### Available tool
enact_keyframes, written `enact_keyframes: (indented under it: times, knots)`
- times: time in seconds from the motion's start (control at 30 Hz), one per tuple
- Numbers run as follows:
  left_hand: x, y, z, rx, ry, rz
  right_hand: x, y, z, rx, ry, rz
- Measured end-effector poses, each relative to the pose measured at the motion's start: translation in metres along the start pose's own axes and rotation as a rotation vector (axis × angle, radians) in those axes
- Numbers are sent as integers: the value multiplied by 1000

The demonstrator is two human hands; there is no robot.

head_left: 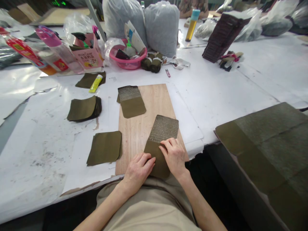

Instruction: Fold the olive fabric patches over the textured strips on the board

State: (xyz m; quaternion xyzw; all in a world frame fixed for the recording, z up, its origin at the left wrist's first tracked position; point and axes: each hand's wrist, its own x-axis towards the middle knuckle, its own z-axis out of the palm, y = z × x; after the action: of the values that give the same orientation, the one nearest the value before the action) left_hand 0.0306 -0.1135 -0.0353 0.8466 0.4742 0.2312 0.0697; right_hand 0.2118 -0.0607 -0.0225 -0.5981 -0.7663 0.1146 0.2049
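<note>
At near edge of pale plywood board: olive-green fabric piece with grey ribbed panel, lying flat. Left hand, right hand: both flat, fingers extended, pressing olive half, gripping nothing. Likely light, limp, non-slippery; panel stiffer. Pinch at free corner.

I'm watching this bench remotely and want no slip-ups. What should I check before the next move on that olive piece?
1. Both hands on it: ok. The left hand and right hand press flat on the olive piece.
2. It sits fully on the board: not ok. Its near end overhangs.
3. The grey strip lies flat: ok.
4. The second piece lies apart, at the board's far end: ok.
5. The yellow tube is capped: cannot tell.
</note>
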Motion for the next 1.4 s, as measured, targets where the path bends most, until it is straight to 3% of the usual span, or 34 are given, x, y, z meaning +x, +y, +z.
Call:
enact_keyframes:
  times: [0.4, 0.8, 1.17, 1.4]
  knots:
    - [1, 9, -2, 53, 2, 15, 7, 11, -3, 20, -22, -137]
    - [0, 6, -1, 10, -23, -3, 6, 0, -4, 2, 18, -93]
    - [9, -2, -2, -76, -65, -60, 3, -1, 3, 35, 56, -175]
    - [21, -7, -12, -95, -133, -102, 3, 3, 1, 26, 49, -111]
